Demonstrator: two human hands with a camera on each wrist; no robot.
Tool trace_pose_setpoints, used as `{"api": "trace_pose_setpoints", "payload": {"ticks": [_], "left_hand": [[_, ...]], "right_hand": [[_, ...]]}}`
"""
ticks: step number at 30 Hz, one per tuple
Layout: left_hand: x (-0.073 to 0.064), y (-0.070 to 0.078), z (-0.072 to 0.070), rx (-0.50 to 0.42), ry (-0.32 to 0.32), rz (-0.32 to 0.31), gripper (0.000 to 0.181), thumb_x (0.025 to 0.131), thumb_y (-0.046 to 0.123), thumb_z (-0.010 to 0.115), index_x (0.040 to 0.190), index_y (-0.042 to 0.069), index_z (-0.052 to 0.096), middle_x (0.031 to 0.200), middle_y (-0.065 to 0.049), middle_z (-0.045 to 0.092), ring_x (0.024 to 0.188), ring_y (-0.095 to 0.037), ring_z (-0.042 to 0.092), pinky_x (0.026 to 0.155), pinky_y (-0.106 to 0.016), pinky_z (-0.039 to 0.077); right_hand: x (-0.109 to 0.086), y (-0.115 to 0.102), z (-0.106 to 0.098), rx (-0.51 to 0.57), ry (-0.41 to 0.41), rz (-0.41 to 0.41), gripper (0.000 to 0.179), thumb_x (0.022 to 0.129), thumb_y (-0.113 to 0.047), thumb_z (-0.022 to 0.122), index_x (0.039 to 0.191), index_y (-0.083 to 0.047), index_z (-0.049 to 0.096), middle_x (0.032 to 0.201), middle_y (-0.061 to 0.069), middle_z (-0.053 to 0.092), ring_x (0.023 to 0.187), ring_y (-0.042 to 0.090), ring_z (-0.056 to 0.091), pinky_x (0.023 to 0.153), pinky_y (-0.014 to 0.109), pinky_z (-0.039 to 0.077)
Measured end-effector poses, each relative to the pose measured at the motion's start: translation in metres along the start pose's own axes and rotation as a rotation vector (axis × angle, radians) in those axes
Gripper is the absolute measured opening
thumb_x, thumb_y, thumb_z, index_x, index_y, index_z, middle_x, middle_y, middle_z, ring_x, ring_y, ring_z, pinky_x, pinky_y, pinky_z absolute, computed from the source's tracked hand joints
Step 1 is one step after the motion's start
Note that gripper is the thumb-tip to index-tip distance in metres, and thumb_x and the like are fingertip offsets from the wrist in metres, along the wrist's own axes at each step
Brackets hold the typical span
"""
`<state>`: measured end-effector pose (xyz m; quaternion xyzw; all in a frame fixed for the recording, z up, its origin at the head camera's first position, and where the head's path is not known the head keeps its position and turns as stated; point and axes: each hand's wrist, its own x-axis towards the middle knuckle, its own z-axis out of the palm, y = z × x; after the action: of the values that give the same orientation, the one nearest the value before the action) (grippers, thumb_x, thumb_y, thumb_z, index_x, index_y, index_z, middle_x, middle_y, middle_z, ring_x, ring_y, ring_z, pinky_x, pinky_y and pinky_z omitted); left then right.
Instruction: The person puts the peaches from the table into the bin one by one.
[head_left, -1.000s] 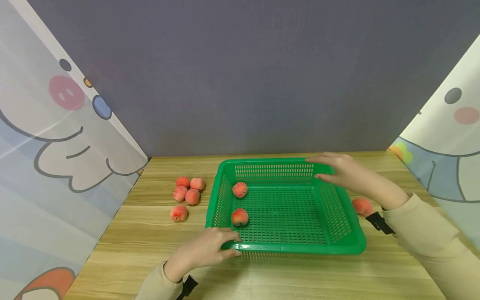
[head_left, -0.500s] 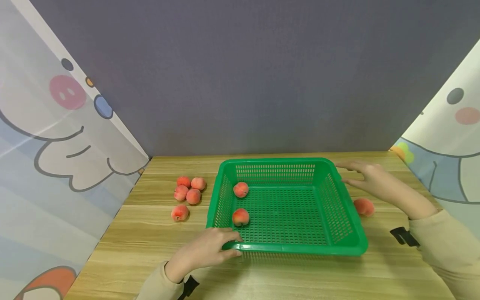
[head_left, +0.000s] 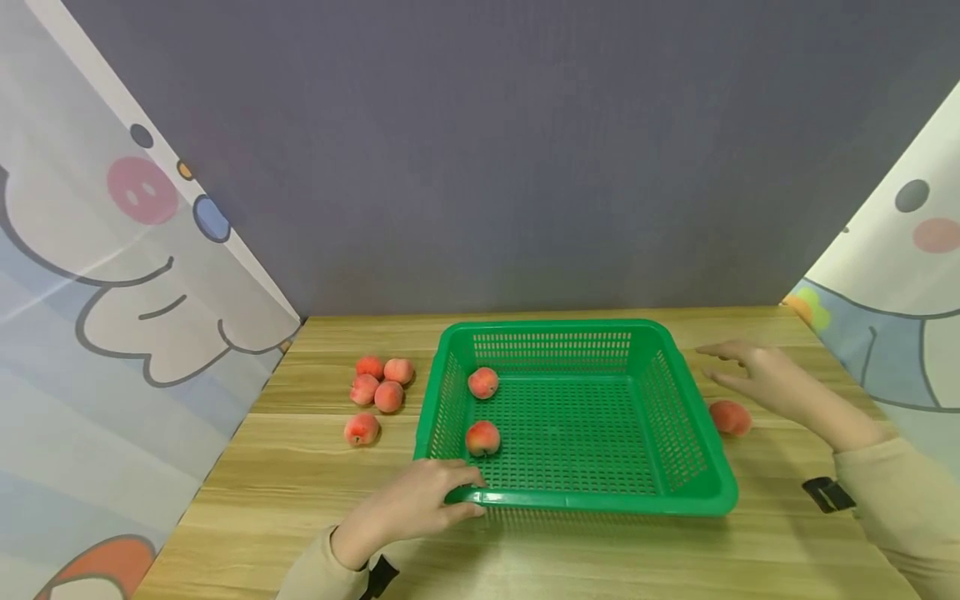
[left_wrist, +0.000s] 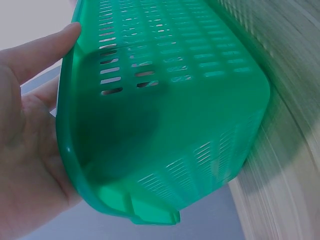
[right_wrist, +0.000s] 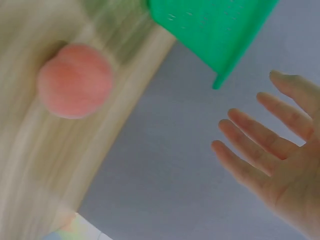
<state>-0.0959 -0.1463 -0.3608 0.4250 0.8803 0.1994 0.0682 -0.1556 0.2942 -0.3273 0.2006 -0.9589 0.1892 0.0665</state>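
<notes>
A green plastic basket (head_left: pixel 592 501) with slotted walls stands on the wooden table, holding two peaches, one farther back (head_left: pixel 483 383) and one nearer (head_left: pixel 482 438), both by its left wall. My left hand (head_left: pixel 420 497) grips the basket's rim at the near left corner. In the left wrist view the thumb lies over the basket's rim (left_wrist: pixel 64 120), with the fingers on the other side and partly hidden. Right of the basket my right hand (head_left: pixel 776 382) hovers with spread fingers, holding nothing. Near it a single peach (head_left: pixel 730 417) lies on the table, close to the basket's right wall.
Left of the basket several peaches (head_left: pixel 388 397) sit in a cluster, with another peach (head_left: pixel 362 428) slightly nearer. A grey wall (head_left: pixel 525 167) rises behind the table (head_left: pixel 570 558). Cartoon-printed curtains (head_left: pixel 187 333) flank it on both sides.
My right hand has left the basket's far right rim and moved right, then slightly nearer, uncovering more of the lone peach. My left hand has stayed on the rim.
</notes>
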Motion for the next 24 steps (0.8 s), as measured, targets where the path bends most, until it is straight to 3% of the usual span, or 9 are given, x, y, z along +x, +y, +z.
{"api": "trace_pose_setpoints", "payload": {"ticks": [7, 11, 14, 16, 20, 24], "left_hand": [[0.000, -0.001, 0.001, -0.002, 0.006, 0.003, 0.019, 0.085, 0.030, 0.058, 0.097, 0.015, 0.062, 0.086, 0.009, 0.059, 0.070, 0.004, 0.050, 0.061, -0.014, 0.042], [0.001, -0.001, 0.001, 0.000, 0.007, 0.006, 0.019, 0.085, 0.030, 0.058, 0.096, 0.015, 0.062, 0.086, 0.008, 0.059, 0.070, 0.004, 0.050, 0.061, -0.014, 0.042], [0.001, -0.001, 0.002, -0.001, 0.005, 0.005, 0.019, 0.085, 0.030, 0.058, 0.097, 0.015, 0.062, 0.086, 0.008, 0.059, 0.069, 0.004, 0.050, 0.061, -0.014, 0.042], [0.001, -0.001, 0.002, -0.007, 0.003, 0.002, 0.019, 0.085, 0.030, 0.058, 0.097, 0.015, 0.062, 0.086, 0.008, 0.059, 0.069, 0.004, 0.049, 0.060, -0.014, 0.042], [0.001, -0.001, 0.002, -0.014, 0.002, 0.000, 0.019, 0.085, 0.030, 0.058, 0.097, 0.015, 0.062, 0.086, 0.008, 0.059, 0.068, 0.004, 0.049, 0.060, -0.014, 0.042], [0.002, 0.000, 0.002, -0.008, 0.004, -0.001, 0.019, 0.085, 0.030, 0.058, 0.097, 0.015, 0.062, 0.086, 0.008, 0.059, 0.070, 0.004, 0.050, 0.061, -0.014, 0.042]], "right_hand": [[-0.006, 0.013, 0.019, 0.015, -0.015, 0.006, 0.038, 0.079, -0.012, 0.064, 0.111, 0.008, 0.054, 0.107, 0.032, 0.053, 0.093, 0.047, 0.052, 0.076, 0.056, 0.040], [-0.008, 0.020, 0.032, 0.011, -0.028, -0.026, 0.037, 0.075, -0.007, 0.065, 0.108, 0.008, 0.056, 0.102, 0.030, 0.055, 0.078, 0.034, 0.060, 0.072, 0.051, 0.044], [-0.010, 0.022, 0.038, 0.011, -0.068, -0.002, 0.040, 0.074, -0.006, 0.066, 0.109, 0.009, 0.054, 0.102, 0.031, 0.054, 0.066, 0.024, 0.060, 0.067, 0.047, 0.046], [-0.011, 0.022, 0.042, 0.012, -0.103, 0.031, 0.044, 0.074, -0.009, 0.068, 0.111, 0.010, 0.053, 0.103, 0.032, 0.053, 0.069, 0.029, 0.060, 0.068, 0.048, 0.045], [-0.012, 0.023, 0.047, -0.009, -0.139, 0.048, 0.049, 0.072, -0.016, 0.070, 0.109, 0.011, 0.053, 0.106, 0.033, 0.050, 0.091, 0.050, 0.050, 0.073, 0.056, 0.041], [-0.014, 0.027, 0.053, -0.022, -0.137, 0.038, 0.048, 0.071, -0.014, 0.071, 0.107, 0.012, 0.054, 0.104, 0.035, 0.049, 0.091, 0.054, 0.048, 0.074, 0.059, 0.040]]}}
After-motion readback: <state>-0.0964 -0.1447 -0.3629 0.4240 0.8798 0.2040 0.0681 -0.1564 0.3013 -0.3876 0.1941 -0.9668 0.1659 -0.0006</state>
